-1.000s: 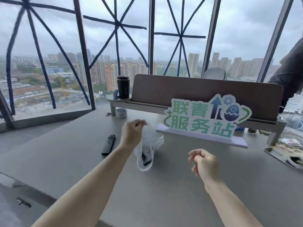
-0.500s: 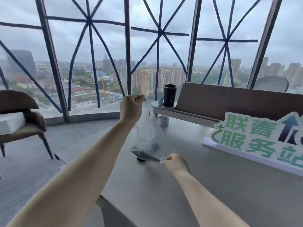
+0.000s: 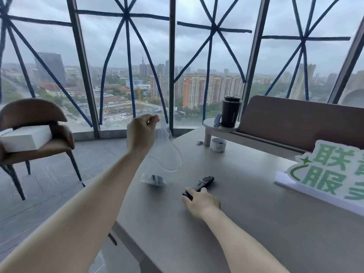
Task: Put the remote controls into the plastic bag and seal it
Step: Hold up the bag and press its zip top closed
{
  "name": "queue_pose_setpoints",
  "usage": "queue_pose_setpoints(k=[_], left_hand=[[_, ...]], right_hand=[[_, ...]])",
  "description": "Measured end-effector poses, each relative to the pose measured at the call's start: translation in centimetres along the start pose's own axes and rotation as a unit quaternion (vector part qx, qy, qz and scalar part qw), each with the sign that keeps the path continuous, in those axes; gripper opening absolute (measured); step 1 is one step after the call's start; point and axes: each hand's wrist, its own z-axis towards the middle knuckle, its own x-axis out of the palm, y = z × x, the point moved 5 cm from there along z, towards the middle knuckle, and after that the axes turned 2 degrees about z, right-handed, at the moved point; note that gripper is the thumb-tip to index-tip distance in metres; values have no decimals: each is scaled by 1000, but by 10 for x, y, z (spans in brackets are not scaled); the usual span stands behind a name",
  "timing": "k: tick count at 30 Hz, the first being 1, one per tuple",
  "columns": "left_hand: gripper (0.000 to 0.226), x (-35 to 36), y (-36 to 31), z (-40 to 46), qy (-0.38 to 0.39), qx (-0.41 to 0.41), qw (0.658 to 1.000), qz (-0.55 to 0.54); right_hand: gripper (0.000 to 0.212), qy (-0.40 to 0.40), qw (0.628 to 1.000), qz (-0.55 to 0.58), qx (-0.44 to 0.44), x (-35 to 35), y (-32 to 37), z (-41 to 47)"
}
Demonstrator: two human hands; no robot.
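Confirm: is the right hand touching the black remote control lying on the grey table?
Touching. The head view shows the right hand with fingertips laid over the near end of the black remote control, no gap visible; the remote rests flat on the grey table.

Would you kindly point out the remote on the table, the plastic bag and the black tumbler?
remote (image 3: pixel 202 183), head view, middle of its body.
plastic bag (image 3: pixel 167 152), head view, clear side wall.
black tumbler (image 3: pixel 230 113), head view, middle of its body.

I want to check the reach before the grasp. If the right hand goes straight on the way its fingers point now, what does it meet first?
The right hand points at the black remote control lying on the table. Its fingertips seem already at the near end, though contact is unclear.
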Motion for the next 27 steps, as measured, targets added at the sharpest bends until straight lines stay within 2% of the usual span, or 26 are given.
queue_pose_setpoints(k=[5,8,10,11,13,15,16,17,19,23,24,25,27], left_hand=[[32,14,13,-17,40,-24,999,-15],[32,23,12,-31,78,-26,997,-3],[31,30,12,-42,113,-27,993,-1],[30,33,12,-49,132,-28,991,2],[28,39,10,-63,158,-30,987,4],[28,46,3,-78,179,-20,984,11],[25,50,0,-85,186,-14,982,17],[25,52,-5,-92,190,-10,982,23],[28,55,-13,-102,188,-6,981,36],[42,50,-27,-118,178,-8,983,39],[43,48,-29,-122,178,-8,983,42],[43,46,-31,-124,177,-8,983,40],[38,42,-30,-128,179,-11,983,40]], right_hand=[[30,-95,994,36,49,-10,-22,-1],[18,-108,991,33,68,-15,-43,-8],[9,-117,981,140,68,-22,-55,-13],[6,-126,960,243,63,-30,-60,-19],[7,-141,879,454,40,-57,-66,-43],[8,-131,816,563,-7,-88,-69,-78],[11,-114,804,582,-37,-104,-67,-98],[13,-95,802,586,-65,-117,-64,-116],[16,-56,823,556,-101,-132,-54,-141],[9,-8,881,463,-100,-113,-26,-139],[5,6,887,452,-97,-103,-17,-136],[11,18,888,448,-98,-91,-10,-130],[19,-12,890,446,-89,-75,-8,-121]])
